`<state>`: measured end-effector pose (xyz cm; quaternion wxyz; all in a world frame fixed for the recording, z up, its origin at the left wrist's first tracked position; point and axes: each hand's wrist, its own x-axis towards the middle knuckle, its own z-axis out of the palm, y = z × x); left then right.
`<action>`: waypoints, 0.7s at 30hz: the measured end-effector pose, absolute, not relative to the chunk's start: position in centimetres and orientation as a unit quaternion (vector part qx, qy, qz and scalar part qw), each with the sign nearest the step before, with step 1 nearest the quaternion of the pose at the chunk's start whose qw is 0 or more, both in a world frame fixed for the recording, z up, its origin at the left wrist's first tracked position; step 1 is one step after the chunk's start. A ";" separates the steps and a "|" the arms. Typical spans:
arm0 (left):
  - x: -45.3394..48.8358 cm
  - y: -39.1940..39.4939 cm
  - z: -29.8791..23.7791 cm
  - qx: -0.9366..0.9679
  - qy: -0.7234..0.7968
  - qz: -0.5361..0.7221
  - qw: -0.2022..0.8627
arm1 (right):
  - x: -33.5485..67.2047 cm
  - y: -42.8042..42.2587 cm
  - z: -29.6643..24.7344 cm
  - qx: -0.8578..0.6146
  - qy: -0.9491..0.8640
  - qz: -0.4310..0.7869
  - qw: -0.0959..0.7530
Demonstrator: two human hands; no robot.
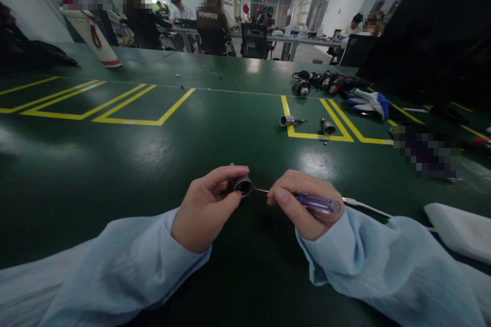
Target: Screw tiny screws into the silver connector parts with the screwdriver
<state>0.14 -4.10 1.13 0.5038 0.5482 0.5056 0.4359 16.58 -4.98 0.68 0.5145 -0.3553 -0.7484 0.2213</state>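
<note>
My left hand [205,207] is closed around a small grey metal cylinder part [243,184], held just above the green table [134,163]. My right hand [303,202] grips a screwdriver with a clear purple handle [320,204]. The thin shaft of the screwdriver points left and its tip meets the open end of the cylinder part. Both sleeves are light blue.
Two more small metal parts [287,121] [328,126] lie by yellow floor-style lines farther back. A pile of dark parts [318,80] and a blue-white glove [368,102] sit at the back right. A white pad [458,230] and cable [368,207] lie at right. People sit at far desks.
</note>
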 end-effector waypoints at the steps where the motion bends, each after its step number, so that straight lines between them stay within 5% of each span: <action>1: 0.2 -4.1 1.2 0.551 0.507 0.436 0.499 | 16.6 -4.9 0.7 -0.350 -0.752 0.213 0.517; 21: 0.2 -4.1 0.9 0.587 0.505 0.436 0.459 | 16.2 -5.5 1.0 -0.319 -0.823 0.122 0.454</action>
